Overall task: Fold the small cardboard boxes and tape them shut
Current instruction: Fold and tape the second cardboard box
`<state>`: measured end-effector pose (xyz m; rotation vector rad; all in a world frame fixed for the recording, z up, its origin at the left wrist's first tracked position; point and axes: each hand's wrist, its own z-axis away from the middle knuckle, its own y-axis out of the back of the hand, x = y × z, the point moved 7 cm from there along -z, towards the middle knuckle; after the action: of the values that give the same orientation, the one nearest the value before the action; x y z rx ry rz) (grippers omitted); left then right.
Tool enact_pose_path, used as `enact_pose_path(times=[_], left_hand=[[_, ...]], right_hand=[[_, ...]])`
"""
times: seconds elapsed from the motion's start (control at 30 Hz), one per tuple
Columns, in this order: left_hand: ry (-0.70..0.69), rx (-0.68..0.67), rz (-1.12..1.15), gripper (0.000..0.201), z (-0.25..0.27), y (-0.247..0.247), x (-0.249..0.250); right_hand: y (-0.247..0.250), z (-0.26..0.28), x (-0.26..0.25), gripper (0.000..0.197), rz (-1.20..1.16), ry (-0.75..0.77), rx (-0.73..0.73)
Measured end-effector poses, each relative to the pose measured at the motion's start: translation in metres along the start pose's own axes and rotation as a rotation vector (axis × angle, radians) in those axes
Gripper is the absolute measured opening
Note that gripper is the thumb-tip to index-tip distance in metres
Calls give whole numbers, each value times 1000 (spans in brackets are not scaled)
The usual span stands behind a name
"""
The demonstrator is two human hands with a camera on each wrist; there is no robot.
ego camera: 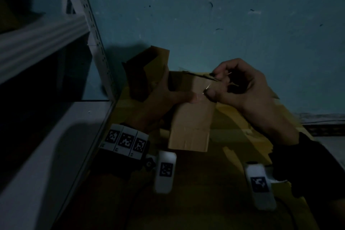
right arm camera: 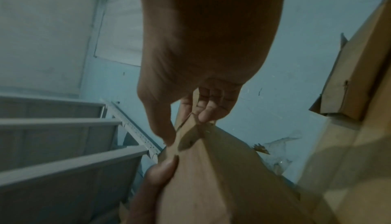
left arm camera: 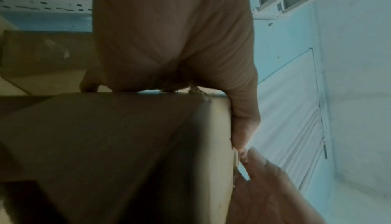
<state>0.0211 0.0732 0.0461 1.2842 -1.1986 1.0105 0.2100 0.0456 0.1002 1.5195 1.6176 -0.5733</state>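
The left hand (ego camera: pixel 164 99) clamps the box (ego camera: pixel 190 115) at centre frame, thumb flat on its face, while the right hand (ego camera: pixel 242 89) at three o'clock pinches a clear tape strip (ego camera: pixel 206 87), which may wrinkle or stick crooked if pulled slack.

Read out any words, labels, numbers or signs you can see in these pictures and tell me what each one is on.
No readable words, brand names or numbers in any view.
Square black-and-white coded markers, not text: three on the band at the left wrist, one on the white tag beside it, one on the white tag at the right wrist.
Tiny marks under the left band's markers: too small and blurred to read.
The cardboard box: plain, no print visible.
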Motion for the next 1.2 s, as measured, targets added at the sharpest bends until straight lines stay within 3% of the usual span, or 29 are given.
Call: enact_pose_path(times=[0.1,0.2,0.27,0.57,0.93,1.2], left_hand=[[-14,4,3,129,3,0,5],[-16,15,35,95,4,-2,6],[-12,18,37,89,2,-2,3],[18,29,39,141,4,-3,3],[8,23,-28,123,-5,1,-3],[-17,65,-81,129,-8,4,-7]], right_hand=[[-6,1,-1,48,118,-1,-20],[-7,2,-3,53,168,11,-14],[-6,1,-3,52,176,13,6],[2,1,-10,33,288,137,71],[3,1,-15,28,478,319,36],[3,1,-12,25,508,359,57]])
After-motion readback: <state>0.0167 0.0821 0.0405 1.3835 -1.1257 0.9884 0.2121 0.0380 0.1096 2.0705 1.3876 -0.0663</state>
